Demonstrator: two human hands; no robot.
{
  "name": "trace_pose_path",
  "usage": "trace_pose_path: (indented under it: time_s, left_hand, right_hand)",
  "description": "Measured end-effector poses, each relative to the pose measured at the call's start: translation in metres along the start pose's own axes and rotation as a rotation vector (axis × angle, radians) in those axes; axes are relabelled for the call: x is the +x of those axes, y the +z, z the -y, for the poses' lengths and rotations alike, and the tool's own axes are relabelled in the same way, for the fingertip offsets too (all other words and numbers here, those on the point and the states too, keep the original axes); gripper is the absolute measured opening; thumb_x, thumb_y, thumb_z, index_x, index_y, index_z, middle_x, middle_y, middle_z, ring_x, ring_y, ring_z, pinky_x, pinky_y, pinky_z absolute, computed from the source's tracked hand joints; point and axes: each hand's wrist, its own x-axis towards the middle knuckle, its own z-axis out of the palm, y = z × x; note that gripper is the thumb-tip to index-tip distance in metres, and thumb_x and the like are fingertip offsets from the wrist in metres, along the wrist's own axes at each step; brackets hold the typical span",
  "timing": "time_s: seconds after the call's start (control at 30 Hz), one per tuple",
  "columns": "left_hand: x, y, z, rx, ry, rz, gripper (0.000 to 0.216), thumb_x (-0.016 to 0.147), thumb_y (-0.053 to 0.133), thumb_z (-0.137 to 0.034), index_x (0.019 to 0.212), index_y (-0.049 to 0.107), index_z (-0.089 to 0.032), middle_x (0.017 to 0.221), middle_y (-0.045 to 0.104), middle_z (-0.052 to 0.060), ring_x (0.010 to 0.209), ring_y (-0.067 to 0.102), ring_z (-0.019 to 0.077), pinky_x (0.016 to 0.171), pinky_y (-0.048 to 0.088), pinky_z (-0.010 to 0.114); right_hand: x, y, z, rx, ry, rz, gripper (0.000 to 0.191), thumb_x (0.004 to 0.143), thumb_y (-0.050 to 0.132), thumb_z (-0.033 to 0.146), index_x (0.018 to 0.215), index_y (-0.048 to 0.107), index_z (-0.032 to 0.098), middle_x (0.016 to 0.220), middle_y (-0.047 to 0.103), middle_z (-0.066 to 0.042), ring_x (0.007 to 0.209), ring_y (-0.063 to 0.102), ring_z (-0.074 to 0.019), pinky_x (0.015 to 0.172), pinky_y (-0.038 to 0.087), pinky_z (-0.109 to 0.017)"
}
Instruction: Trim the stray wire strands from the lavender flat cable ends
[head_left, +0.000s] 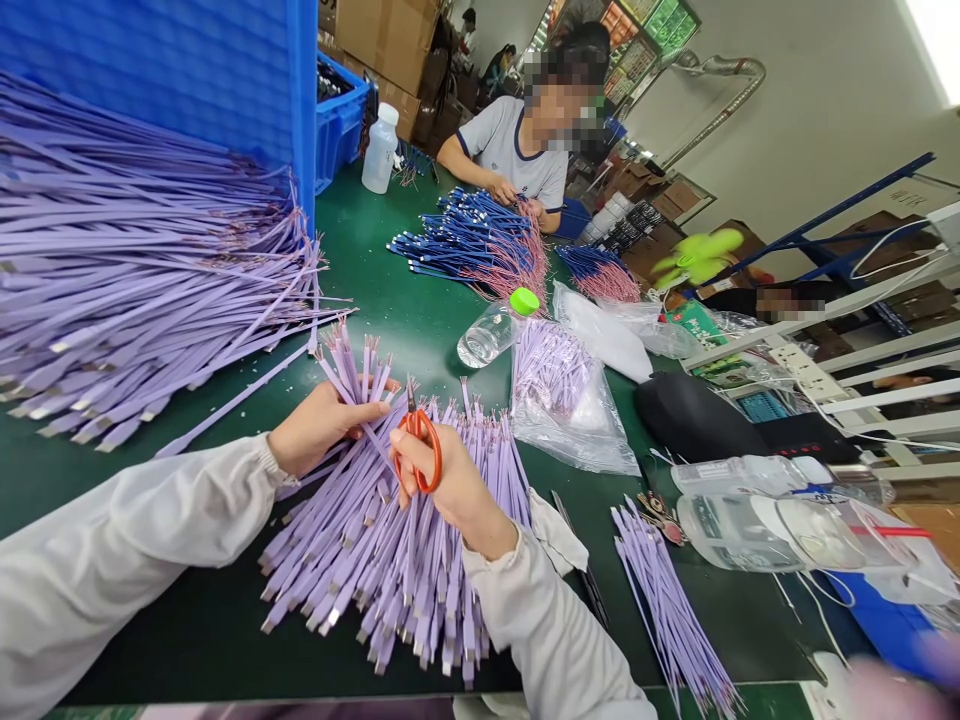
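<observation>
My left hand (324,425) is closed around a bunch of flat purple cables (352,375), their stripped wire ends pointing up and away from me. Orange-handled scissors (429,450) sit in my right hand (442,470), fingers wrapped about the handles and the dark blades pointing up beside the held bunch. Beneath both hands lies a spread pile of purple cables (420,590), with metal plugs toward me and bare wire ends on the far side.
A large heap of purple cables (135,270) lies left against a blue bin (172,90). Ahead are a green-capped bottle (491,335) and a plastic bag of cables (577,420). Right lie tweezers (592,590) and another cable bundle (667,610). A co-worker (510,140) handles blue cables (472,240) opposite.
</observation>
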Motion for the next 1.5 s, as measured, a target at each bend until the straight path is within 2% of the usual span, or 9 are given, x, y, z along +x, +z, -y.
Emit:
trace_pose_path:
  time_s: [0.13, 0.23, 0.33, 0.5, 0.6, 0.73, 0.83, 1.1, 1.5]
  left_hand:
    - [0.0, -0.001, 0.001, -0.019, -0.028, 0.016, 0.047, 0.053, 0.079, -0.042, 0.09, 0.071, -0.016, 0.079, 0.062, 0.003, 0.065, 0.049, 0.0122, 0.052, 0.039, 0.021]
    - [0.0, -0.001, 0.002, 0.021, -0.015, 0.02, 0.045, 0.057, 0.075, -0.048, 0.089, 0.073, -0.017, 0.081, 0.061, 0.003, 0.067, 0.047, 0.0121, 0.052, 0.039, 0.02]
    - [0.0, -0.002, 0.003, 0.118, 0.025, 0.033, 0.044, 0.06, 0.072, -0.047, 0.092, 0.073, -0.017, 0.074, 0.058, 0.001, 0.062, 0.042, 0.0103, 0.049, 0.035, 0.019]
    - [-0.001, 0.001, 0.003, 0.351, 0.112, 0.035, 0.038, 0.066, 0.064, -0.047, 0.086, 0.073, -0.015, 0.051, 0.044, -0.005, 0.047, 0.032, 0.0078, 0.044, 0.027, 0.02]
    - [-0.003, 0.003, 0.002, 0.414, 0.151, 0.012, 0.038, 0.066, 0.062, -0.046, 0.084, 0.071, -0.014, 0.044, 0.041, -0.006, 0.043, 0.033, 0.0085, 0.043, 0.027, 0.021]
    - [-0.006, 0.004, -0.002, 0.372, 0.129, -0.002, 0.052, 0.062, 0.063, -0.044, 0.104, 0.065, -0.014, 0.056, 0.061, -0.002, 0.041, 0.044, 0.0111, 0.044, 0.036, 0.023]
    - [-0.006, 0.004, -0.004, 0.344, 0.105, 0.012, 0.048, 0.06, 0.064, -0.045, 0.098, 0.066, -0.014, 0.064, 0.067, 0.002, 0.042, 0.049, 0.0127, 0.046, 0.04, 0.025]
    - [-0.007, 0.007, -0.006, 0.346, 0.182, 0.023, 0.035, 0.066, 0.064, -0.053, 0.063, 0.061, -0.017, 0.054, 0.056, -0.001, 0.042, 0.043, 0.0107, 0.044, 0.034, 0.023]
    - [-0.006, 0.004, -0.001, 0.333, 0.185, 0.07, 0.036, 0.071, 0.063, -0.052, 0.065, 0.057, -0.018, 0.056, 0.05, -0.003, 0.047, 0.041, 0.0101, 0.046, 0.034, 0.023]
  right_hand:
    - [0.004, -0.008, 0.003, -0.246, -0.231, -0.275, 0.019, 0.079, 0.055, 0.035, 0.083, 0.061, 0.017, 0.057, 0.05, 0.004, 0.051, 0.05, -0.0098, 0.054, 0.044, -0.025]
    - [0.01, -0.016, 0.001, -0.444, -0.469, -0.416, 0.029, 0.078, 0.054, 0.028, 0.104, 0.064, 0.019, 0.077, 0.05, 0.0, 0.066, 0.049, -0.0112, 0.068, 0.046, -0.028]
    - [0.015, -0.022, -0.001, -0.535, -0.601, -0.441, 0.034, 0.079, 0.051, 0.023, 0.112, 0.062, 0.021, 0.083, 0.048, -0.002, 0.071, 0.049, -0.0122, 0.073, 0.046, -0.029]
    - [0.016, -0.022, 0.002, -0.61, -0.684, -0.423, 0.035, 0.079, 0.049, 0.014, 0.11, 0.064, 0.023, 0.083, 0.049, -0.003, 0.074, 0.051, -0.0133, 0.069, 0.047, -0.027]
    - [0.016, -0.021, 0.004, -0.637, -0.706, -0.42, 0.034, 0.078, 0.048, 0.013, 0.108, 0.065, 0.02, 0.083, 0.05, -0.004, 0.075, 0.05, -0.0137, 0.07, 0.047, -0.027]
    - [0.016, -0.022, 0.003, -0.639, -0.708, -0.453, 0.031, 0.079, 0.048, 0.014, 0.104, 0.066, 0.02, 0.082, 0.05, -0.003, 0.075, 0.051, -0.0139, 0.07, 0.047, -0.028]
    - [0.015, -0.022, 0.004, -0.631, -0.69, -0.441, 0.034, 0.079, 0.048, 0.014, 0.107, 0.064, 0.02, 0.083, 0.049, -0.003, 0.076, 0.051, -0.0139, 0.071, 0.047, -0.027]
    - [0.015, -0.02, 0.005, -0.588, -0.642, -0.392, 0.03, 0.078, 0.049, 0.016, 0.102, 0.066, 0.021, 0.083, 0.049, -0.003, 0.076, 0.05, -0.0135, 0.07, 0.045, -0.027]
    - [0.013, -0.019, 0.005, -0.537, -0.644, -0.38, 0.027, 0.08, 0.049, 0.018, 0.102, 0.066, 0.02, 0.084, 0.049, -0.003, 0.075, 0.049, -0.0137, 0.07, 0.044, -0.028]
